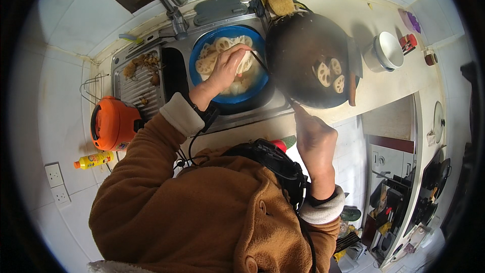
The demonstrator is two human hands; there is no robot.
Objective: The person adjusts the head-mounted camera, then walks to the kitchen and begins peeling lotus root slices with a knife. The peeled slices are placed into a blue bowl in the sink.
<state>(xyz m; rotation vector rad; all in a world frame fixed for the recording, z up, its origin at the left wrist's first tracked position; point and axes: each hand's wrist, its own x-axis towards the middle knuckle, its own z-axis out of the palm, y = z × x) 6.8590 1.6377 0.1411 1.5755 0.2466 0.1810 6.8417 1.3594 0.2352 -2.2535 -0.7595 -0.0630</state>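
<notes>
Over the blue basin [233,98], my left hand [226,69] grips a pale piece of lotus root [247,63]. Lotus root slices [223,44] lie in the basin, around and beyond my fingers. My right hand [316,134] is closed around the near end of a thin dark utensil [260,61]; its far end reaches the lotus root by my left fingertips. It is seen edge-on, so its exact kind is unclear. Just beyond my right hand, a dark wok [299,53] holds several lotus root slices [324,74] on its right side.
A steel sink [250,115] surrounds the basin, with peelings [142,66] on its left drainboard. An orange rice cooker [113,123] stands at left. Behind are a faucet [178,22] and a sponge [280,0]. A wooden handle [352,91] and white bowl [390,50] lie right.
</notes>
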